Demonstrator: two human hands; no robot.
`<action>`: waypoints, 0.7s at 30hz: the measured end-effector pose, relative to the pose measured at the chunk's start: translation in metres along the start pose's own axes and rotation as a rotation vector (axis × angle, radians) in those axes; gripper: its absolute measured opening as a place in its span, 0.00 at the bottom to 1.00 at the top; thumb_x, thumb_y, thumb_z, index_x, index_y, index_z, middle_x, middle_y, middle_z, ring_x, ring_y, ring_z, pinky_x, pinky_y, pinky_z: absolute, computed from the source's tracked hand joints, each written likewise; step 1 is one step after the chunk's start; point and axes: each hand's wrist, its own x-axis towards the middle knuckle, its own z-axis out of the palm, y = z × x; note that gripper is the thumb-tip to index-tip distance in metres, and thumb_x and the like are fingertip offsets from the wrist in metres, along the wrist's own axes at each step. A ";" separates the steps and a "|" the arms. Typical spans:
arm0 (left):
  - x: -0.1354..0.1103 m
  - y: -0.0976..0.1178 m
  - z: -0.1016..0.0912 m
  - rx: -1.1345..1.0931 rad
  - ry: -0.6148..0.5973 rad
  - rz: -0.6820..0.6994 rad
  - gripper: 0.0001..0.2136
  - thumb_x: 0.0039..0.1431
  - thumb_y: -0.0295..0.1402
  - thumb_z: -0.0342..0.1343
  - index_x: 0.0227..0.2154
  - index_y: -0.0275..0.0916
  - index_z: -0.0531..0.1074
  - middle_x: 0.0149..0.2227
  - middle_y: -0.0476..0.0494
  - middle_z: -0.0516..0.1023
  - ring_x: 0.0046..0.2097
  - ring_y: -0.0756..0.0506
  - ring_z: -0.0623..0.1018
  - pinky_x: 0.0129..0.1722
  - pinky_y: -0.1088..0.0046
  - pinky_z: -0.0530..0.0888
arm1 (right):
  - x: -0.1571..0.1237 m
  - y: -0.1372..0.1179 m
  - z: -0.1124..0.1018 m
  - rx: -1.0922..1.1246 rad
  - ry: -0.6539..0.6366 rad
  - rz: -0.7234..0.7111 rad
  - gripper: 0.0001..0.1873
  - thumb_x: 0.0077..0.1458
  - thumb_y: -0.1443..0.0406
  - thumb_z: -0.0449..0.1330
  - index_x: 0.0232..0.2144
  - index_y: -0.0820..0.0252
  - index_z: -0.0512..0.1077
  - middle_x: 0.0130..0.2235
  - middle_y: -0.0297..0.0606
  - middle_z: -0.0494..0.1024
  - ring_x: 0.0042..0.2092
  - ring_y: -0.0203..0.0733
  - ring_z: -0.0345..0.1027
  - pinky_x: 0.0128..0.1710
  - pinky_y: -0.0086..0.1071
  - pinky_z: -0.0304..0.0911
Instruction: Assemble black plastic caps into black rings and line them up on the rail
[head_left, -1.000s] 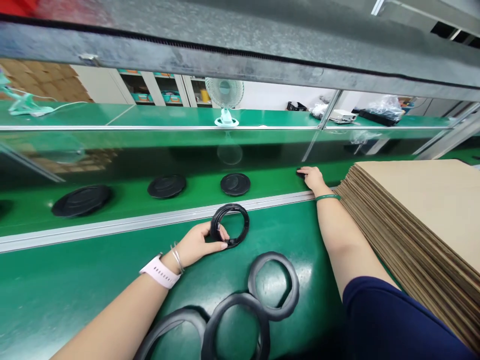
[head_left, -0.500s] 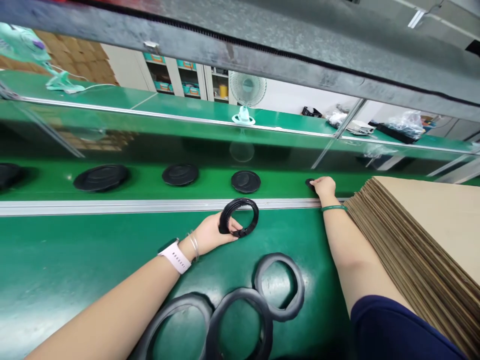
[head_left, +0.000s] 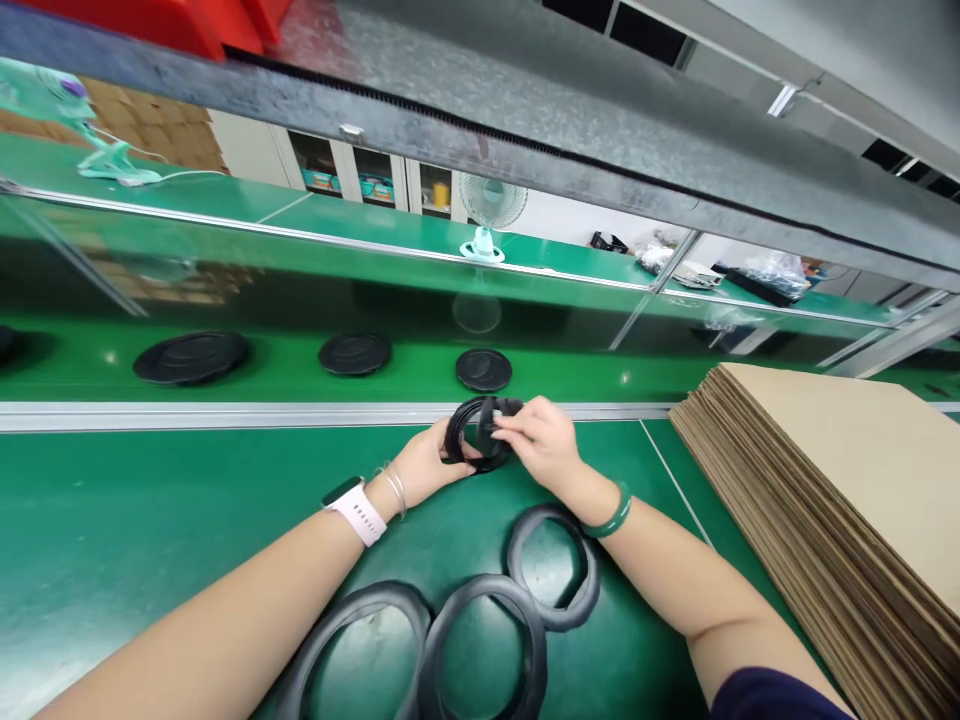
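My left hand (head_left: 427,468) grips a glossy black ring (head_left: 454,440) from its left side, holding it up over the green table. Between the fingertips of my right hand (head_left: 546,446) is a thin black disc (head_left: 487,428), tilted against the ring's opening; whether it is seated there I cannot tell. Below my hands lie three thick dark grey rings: a smaller ring (head_left: 517,560) at the right, a middle ring (head_left: 429,665) and a left ring (head_left: 311,655), the last two cut off by the frame's bottom.
Beyond a metal rail (head_left: 225,415), several black round pieces (head_left: 484,370) lie along a bright green belt (head_left: 420,385). A tall stack of cardboard sheets (head_left: 840,430) stands on the right. A metal shelf (head_left: 525,100) hangs overhead, and a small fan (head_left: 493,205) stands behind.
My right hand has come back from the belt at the right, bringing the black disc to the ring. My left hand stays nearly in place. The view has shifted slightly.
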 end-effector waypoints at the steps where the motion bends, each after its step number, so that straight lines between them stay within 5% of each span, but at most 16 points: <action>1: 0.000 -0.001 0.000 0.008 0.012 -0.002 0.32 0.42 0.34 0.69 0.52 0.38 0.67 0.42 0.42 0.83 0.43 0.38 0.83 0.45 0.57 0.80 | -0.001 -0.005 0.008 -0.017 -0.042 -0.066 0.10 0.67 0.59 0.60 0.39 0.55 0.80 0.30 0.38 0.73 0.32 0.43 0.68 0.32 0.38 0.67; 13: 0.002 -0.010 0.002 0.021 0.017 -0.048 0.33 0.44 0.39 0.69 0.53 0.37 0.65 0.47 0.39 0.80 0.45 0.38 0.82 0.50 0.55 0.78 | -0.015 0.003 0.022 -0.239 -0.165 -0.219 0.11 0.69 0.65 0.56 0.37 0.61 0.77 0.30 0.40 0.74 0.32 0.44 0.67 0.34 0.37 0.67; 21: 0.002 -0.007 0.001 0.051 -0.008 -0.034 0.34 0.43 0.41 0.70 0.53 0.37 0.66 0.48 0.39 0.79 0.46 0.38 0.81 0.51 0.54 0.77 | -0.015 0.010 0.028 -0.163 -0.238 -0.100 0.04 0.66 0.66 0.59 0.40 0.60 0.75 0.39 0.43 0.76 0.42 0.47 0.70 0.46 0.41 0.70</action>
